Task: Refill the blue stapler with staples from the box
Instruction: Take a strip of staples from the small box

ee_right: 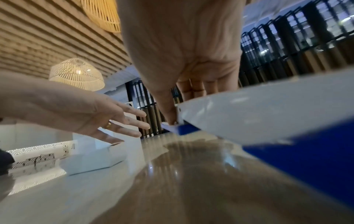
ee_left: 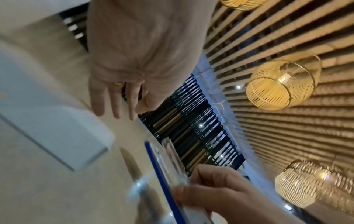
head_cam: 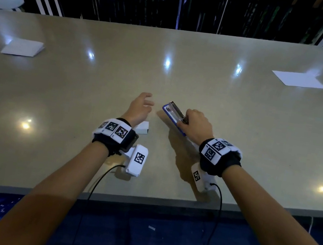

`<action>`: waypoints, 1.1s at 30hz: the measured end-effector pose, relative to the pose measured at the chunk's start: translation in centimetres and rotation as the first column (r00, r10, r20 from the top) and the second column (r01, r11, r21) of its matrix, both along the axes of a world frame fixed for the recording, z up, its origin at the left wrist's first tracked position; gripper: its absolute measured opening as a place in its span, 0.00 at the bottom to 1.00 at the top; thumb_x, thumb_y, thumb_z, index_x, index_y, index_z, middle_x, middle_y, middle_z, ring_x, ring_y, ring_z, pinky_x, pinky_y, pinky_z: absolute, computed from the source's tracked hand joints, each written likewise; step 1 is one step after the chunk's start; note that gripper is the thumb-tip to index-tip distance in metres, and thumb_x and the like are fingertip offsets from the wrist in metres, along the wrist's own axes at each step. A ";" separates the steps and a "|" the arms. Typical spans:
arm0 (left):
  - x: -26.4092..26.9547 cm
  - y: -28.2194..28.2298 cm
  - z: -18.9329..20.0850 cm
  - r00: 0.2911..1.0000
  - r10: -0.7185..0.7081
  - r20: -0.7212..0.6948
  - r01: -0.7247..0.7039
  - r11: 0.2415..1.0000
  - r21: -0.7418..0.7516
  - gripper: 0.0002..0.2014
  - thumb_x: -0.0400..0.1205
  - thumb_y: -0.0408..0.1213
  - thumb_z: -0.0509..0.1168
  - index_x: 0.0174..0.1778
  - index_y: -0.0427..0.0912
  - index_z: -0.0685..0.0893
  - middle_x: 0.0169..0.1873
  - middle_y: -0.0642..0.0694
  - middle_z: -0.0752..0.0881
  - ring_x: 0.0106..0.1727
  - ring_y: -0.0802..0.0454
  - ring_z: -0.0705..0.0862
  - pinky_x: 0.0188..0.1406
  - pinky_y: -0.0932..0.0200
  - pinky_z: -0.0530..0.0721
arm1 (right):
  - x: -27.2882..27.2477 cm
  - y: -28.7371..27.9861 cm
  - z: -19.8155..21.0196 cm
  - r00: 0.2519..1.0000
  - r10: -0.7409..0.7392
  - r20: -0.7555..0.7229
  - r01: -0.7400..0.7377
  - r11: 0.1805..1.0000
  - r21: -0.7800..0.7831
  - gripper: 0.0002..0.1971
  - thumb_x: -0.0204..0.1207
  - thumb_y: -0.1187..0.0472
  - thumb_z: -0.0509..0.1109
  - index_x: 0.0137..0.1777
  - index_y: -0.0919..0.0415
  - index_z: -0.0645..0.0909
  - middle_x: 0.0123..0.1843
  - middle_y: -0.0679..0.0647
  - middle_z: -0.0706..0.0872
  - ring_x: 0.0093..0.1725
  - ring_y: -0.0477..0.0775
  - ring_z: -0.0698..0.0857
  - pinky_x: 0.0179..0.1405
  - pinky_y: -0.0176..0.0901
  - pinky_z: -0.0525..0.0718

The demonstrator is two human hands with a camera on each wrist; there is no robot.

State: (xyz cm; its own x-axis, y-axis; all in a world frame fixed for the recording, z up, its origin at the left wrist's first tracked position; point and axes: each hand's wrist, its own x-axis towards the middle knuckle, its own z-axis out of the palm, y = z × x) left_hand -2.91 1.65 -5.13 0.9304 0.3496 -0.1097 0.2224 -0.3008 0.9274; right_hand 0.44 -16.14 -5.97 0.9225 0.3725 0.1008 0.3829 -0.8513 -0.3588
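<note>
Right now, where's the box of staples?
In the head view the white staple box lies on the table just under the left hand, left of the blue stapler that the right hand holds.

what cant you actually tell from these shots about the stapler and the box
- Staples in the stapler: head view too small; both wrist views blurred.
- Box contents, and whether it is open: the left hand and wrist hide most of it in the head view; blurred in the wrist views.
- Right hand fingertips: head view shows only its back; in the right wrist view the stapler covers them.
</note>
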 end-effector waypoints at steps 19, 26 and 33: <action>-2.8 2.2 -0.9 0.917 -0.166 -0.362 0.372 0.682 0.630 0.21 0.73 0.34 0.75 0.62 0.45 0.83 0.64 0.42 0.82 0.67 0.39 0.79 0.71 0.39 0.74 | -1.9 0.9 1.0 0.998 0.045 0.033 -0.048 0.991 0.128 0.17 0.73 0.57 0.72 0.58 0.63 0.79 0.59 0.60 0.82 0.60 0.59 0.79 0.50 0.48 0.79; -2.6 -1.1 0.5 0.898 -0.384 -0.216 0.425 0.627 0.652 0.22 0.77 0.44 0.71 0.67 0.42 0.81 0.61 0.38 0.80 0.63 0.41 0.78 0.63 0.48 0.73 | -2.3 2.5 0.6 0.961 0.197 -0.195 -0.148 0.959 0.241 0.24 0.67 0.60 0.80 0.61 0.68 0.80 0.57 0.65 0.86 0.44 0.53 0.79 0.43 0.40 0.74; -3.2 0.5 0.9 0.923 -0.384 0.035 0.303 0.778 0.550 0.21 0.71 0.39 0.78 0.58 0.36 0.86 0.55 0.38 0.86 0.56 0.42 0.82 0.53 0.51 0.81 | -1.6 1.9 0.4 0.983 0.110 -0.146 -0.065 0.957 0.284 0.19 0.67 0.65 0.79 0.58 0.70 0.84 0.56 0.66 0.88 0.48 0.58 0.82 0.27 0.19 0.69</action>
State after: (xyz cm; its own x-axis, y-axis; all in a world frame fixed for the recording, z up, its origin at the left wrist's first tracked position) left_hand -6.13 2.19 -4.20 0.9906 -0.0307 0.1332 -0.1071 -0.7801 0.6164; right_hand -1.15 -14.24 -5.54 0.9000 0.4307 0.0668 0.3705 -0.6752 -0.6379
